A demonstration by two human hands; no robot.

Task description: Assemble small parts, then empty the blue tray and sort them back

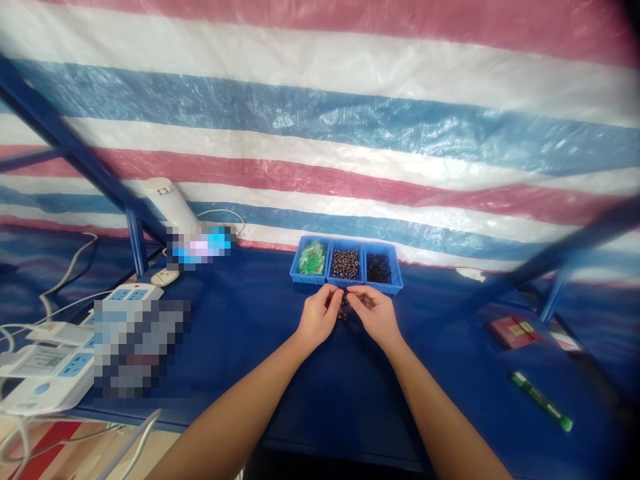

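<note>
My left hand (pixel 317 317) and my right hand (pixel 376 315) meet just in front of a row of three blue bins (pixel 304 277). Thumb and fingers are pinched together on each hand; whatever they hold is too small and too covered to name. Between the hands, a few small brass-coloured pieces (pixel 342 315) lie on the blue table. The left bin has green-and-clear plastic packets (pixel 313 259) in it. Many small brass-coloured metal parts (pixel 345 265) fill the middle bin, and small black parts, perhaps screws (pixel 379 268), the right one.
On the left are a white power strip (pixel 50 393) with cables, a blurred-out object (pixel 143 350) and a white cylinder (pixel 173 207). To the right lie a red box (pixel 514 331) and a green tube-like pack (pixel 541 401). Blue metal struts (pixel 85 150) and a striped sheet (pixel 320 153) stand behind.
</note>
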